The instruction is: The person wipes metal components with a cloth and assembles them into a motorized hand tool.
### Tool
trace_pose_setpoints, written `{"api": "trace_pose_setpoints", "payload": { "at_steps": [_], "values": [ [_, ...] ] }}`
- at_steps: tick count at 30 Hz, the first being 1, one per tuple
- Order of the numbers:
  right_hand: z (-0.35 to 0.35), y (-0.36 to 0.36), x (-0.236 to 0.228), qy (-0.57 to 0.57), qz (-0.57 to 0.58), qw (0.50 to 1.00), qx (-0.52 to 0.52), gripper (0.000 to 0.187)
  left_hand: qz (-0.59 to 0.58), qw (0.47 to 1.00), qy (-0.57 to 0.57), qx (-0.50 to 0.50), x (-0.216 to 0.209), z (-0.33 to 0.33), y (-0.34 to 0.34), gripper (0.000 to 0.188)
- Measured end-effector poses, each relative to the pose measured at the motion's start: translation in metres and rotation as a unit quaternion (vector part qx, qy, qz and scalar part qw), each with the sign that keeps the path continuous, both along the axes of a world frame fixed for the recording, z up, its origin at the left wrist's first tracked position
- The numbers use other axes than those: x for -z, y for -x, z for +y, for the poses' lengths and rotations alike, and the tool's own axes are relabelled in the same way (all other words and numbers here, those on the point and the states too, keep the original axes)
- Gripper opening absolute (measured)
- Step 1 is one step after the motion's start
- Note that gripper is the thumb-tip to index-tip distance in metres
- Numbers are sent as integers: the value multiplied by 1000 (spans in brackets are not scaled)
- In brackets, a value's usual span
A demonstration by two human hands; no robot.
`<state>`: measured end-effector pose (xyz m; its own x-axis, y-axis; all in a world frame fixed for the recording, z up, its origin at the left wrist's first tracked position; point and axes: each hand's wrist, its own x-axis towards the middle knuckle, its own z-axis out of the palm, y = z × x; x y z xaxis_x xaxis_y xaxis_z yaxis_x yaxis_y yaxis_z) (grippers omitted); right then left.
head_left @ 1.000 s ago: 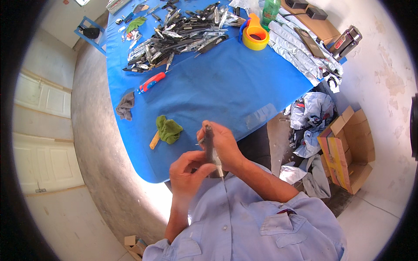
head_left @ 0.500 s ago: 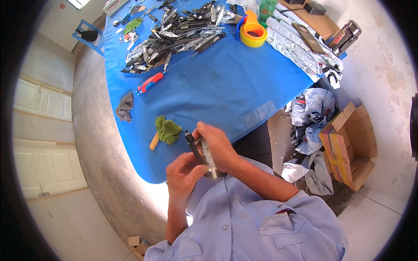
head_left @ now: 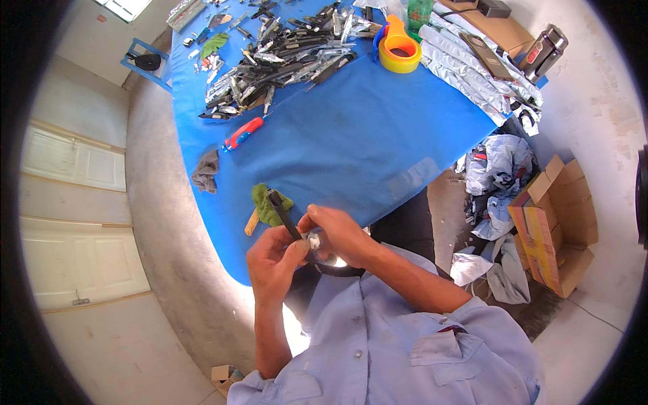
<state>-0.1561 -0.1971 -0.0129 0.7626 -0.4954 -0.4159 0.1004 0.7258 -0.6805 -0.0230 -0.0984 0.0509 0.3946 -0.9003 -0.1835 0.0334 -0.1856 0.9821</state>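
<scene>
Near the green cloth (head_left: 261, 205), your left hand (head_left: 272, 262) pinches the black rod (head_left: 284, 214)—steady it; right hand (head_left: 343, 237), grip unclear.

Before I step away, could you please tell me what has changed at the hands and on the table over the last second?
The left hand has shifted left, and the dark slim piece it pinches has swung from nearly upright to leaning left, its tip now overlapping the green cloth in view. The right hand stays close by. The cloth, red-and-blue tool and pile of parts stayed put.
</scene>
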Motion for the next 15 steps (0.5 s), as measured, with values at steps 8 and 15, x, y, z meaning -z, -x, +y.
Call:
{"api": "trace_pose_setpoints", "payload": {
  "at_steps": [8, 15],
  "values": [
    [2, 6, 5, 69, -3, 997, 35, 43, -38, 999, -28, 4, -14, -29, -11, 17],
    [-5, 18, 13, 199, 40, 974, 98, 31, -52, 996, -70, 4, -14, -52, -16, 18]
  ]
}}
